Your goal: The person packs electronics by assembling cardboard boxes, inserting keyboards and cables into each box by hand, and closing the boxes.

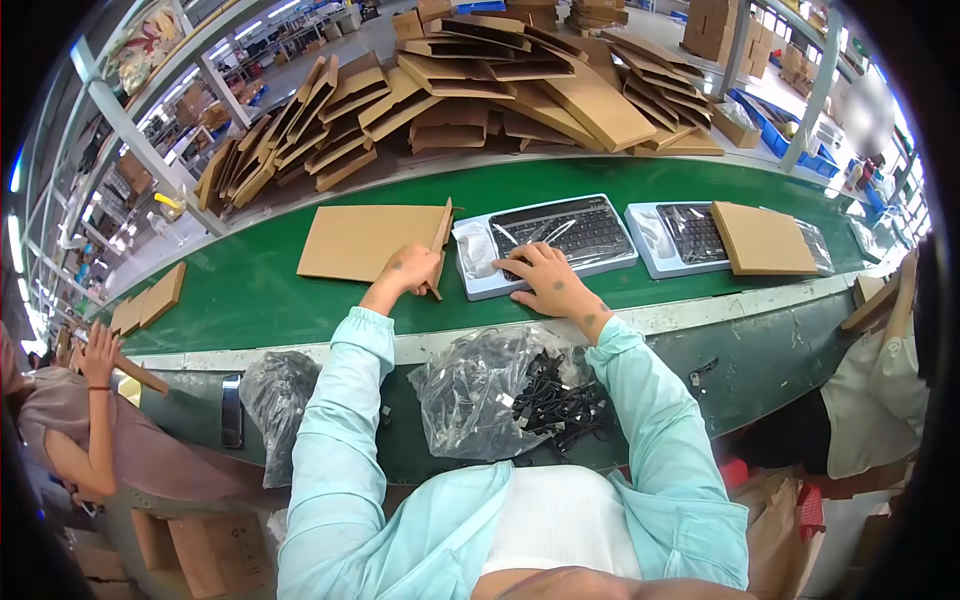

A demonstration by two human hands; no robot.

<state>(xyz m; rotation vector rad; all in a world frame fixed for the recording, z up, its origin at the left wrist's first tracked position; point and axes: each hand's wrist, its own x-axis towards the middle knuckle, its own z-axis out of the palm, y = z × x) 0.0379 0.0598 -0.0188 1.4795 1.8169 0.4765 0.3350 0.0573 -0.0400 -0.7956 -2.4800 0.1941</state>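
A flat brown cardboard box lies on the green conveyor belt, its end flaps raised on the right. My left hand is closed on the near part of that flap end. Just right of the box sits a pale blue-white tray carrying a black keyboard in clear film and a wrapped white item at its left. My right hand grips the tray's near edge, fingers over the top and thumb low at the front; its fingers partly cover the keyboard.
Another keyboard tray sits to the right with a closed box on it. Many cartons are piled beyond the belt. Nearer me are a plastic bag of black cables, a grey bag and a phone. Co-workers flank me.
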